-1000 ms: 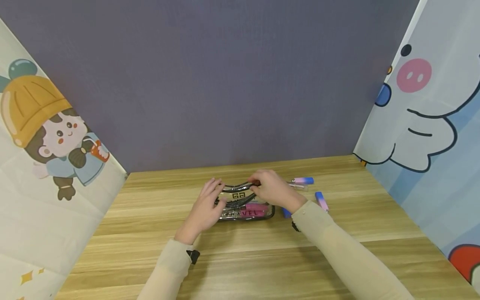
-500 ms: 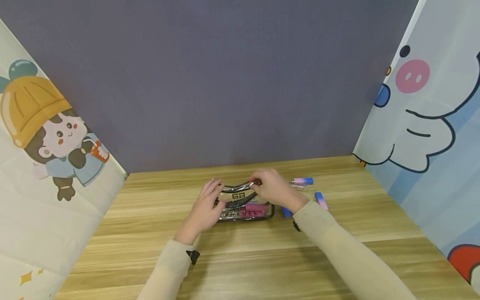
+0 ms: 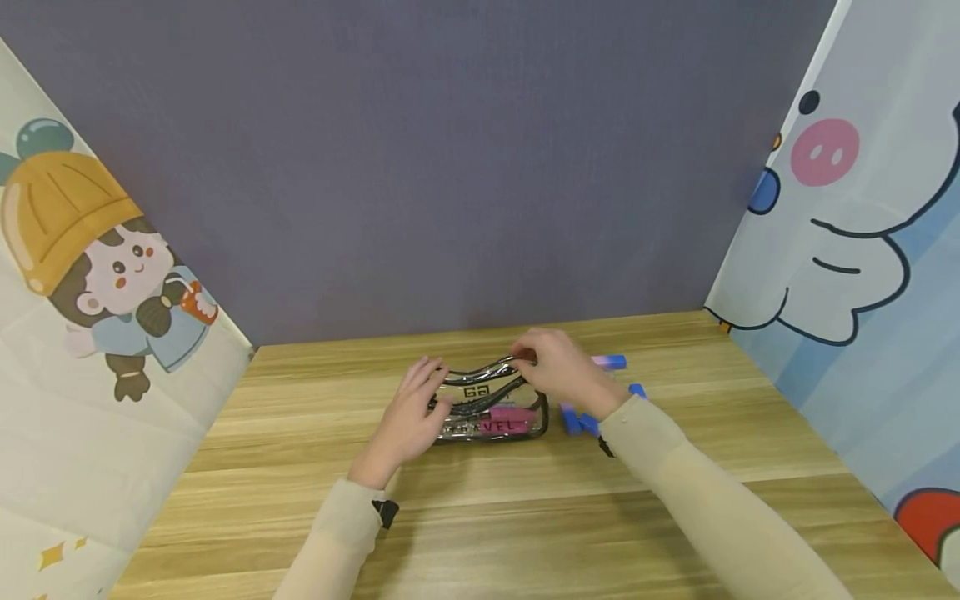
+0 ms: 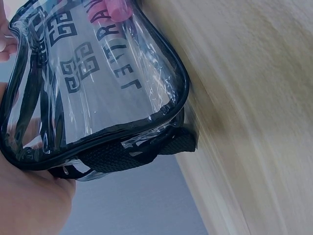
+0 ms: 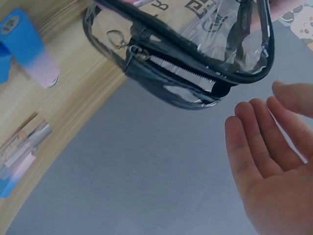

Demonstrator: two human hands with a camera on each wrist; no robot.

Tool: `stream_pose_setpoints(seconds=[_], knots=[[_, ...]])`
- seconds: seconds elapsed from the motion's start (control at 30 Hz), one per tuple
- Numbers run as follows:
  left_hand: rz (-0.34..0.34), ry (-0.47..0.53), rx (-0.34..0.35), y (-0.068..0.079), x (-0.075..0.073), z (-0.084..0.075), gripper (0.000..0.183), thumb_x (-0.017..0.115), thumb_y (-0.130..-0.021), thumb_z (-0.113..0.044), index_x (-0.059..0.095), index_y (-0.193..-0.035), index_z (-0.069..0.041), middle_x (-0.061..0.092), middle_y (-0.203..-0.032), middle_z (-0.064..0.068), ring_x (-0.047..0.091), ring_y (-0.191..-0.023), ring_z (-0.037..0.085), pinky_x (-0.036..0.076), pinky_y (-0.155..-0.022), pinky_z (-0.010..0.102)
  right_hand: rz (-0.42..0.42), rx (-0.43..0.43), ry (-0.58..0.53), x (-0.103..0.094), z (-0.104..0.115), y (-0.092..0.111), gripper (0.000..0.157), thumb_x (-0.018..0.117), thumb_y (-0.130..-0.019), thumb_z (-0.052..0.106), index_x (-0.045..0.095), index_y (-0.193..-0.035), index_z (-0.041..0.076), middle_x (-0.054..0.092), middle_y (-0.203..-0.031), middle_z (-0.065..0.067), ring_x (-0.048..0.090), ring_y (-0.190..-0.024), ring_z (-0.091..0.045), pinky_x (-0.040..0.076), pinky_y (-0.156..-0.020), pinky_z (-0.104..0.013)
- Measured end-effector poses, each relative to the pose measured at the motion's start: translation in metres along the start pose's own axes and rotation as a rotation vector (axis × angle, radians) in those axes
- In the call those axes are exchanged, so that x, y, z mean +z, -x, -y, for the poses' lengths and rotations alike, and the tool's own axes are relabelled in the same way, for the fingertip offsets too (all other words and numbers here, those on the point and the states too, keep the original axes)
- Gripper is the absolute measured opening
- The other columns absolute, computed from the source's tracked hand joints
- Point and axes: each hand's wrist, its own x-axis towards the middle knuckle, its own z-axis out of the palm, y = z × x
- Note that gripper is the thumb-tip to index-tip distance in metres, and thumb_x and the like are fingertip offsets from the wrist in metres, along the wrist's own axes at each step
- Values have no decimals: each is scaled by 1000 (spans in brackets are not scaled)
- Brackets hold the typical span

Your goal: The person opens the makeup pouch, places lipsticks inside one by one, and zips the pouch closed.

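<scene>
A clear plastic travel pouch (image 3: 487, 427) with black piping stands on the wooden table, its top slack and bowed. Pink tubes (image 3: 512, 419) lie inside, visible through the plastic. My left hand (image 3: 408, 417) grips the pouch's left end, thumb in front and fingers behind; the pouch hides part of this hand in the left wrist view. My right hand (image 5: 274, 156) is by the top right edge, fingers fairly straight and nothing between them. In the right wrist view a small gap separates its fingertips from the pouch. A zipper (image 5: 181, 71) with a metal pull runs along the top.
Right of the pouch lie several blue-and-pink tubes (image 3: 572, 419), partly hidden by the right arm. A clear vial with a silver neck (image 5: 24, 147) lies near the table's far edge. A grey panel (image 3: 480, 167) stands behind the table, with printed cloths at both sides.
My right hand has moved slightly right and up along the pouch's top edge, uncovering another blue tube by the wrist. My left hand has stayed in place.
</scene>
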Motion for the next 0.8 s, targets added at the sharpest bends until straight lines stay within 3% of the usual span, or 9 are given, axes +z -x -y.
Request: stream_pose_setpoints(seconds=[0.57,0.8], knots=[[-1,-1,-3,1,0,1,54,47,-103,-28,48,-149,2,38,-160,17,22,-152,35,20,-123,54,17,34,73,-12,-18,6,24,68,-94,7,72,-117,0,71,-115,-13,68,-105,-29,57,-94,-44],[-5,2,6,1,0,2,54,47,-103,-28,48,-148,2,38,-159,17,24,-151,38,20,-123,54,-44,57,89,-12,-29,7,22,67,-95,7,72,-114,-2,71,-109,-14,68,-100,-29,59,-89,-44]])
